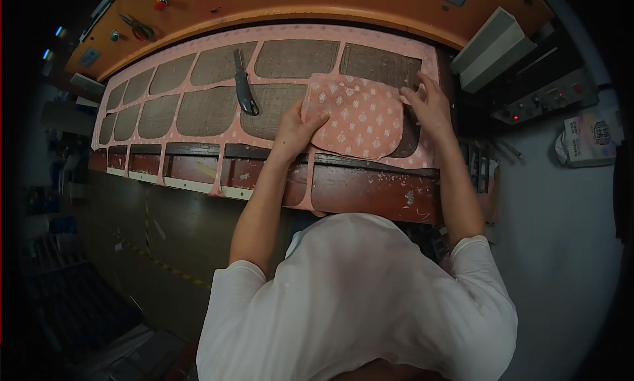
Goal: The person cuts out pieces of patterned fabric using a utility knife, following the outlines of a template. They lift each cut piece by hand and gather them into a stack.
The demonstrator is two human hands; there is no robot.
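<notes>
A pink cut fabric piece [356,120] with a white flower pattern and rounded lower corners is held over the bed of the machine. My left hand [298,128] grips its left edge, the thumb lying on top. At the upper right corner, my right hand [428,105] pinches the edge between thumb and fingers. Beneath lies a pink fabric sheet [281,81] with rows of cut-out openings that show a dark, scratched board [208,110]. A grey utility knife [244,87] with its blade out rests on the sheet, left of my left hand.
An orange machine beam [264,7] runs along the back, with scissors [137,29] and a red button [160,3] at its left. A control box [541,100] stands at the right, near a white printed package [586,140]. Fabric strips hang over the red front ledge [376,194].
</notes>
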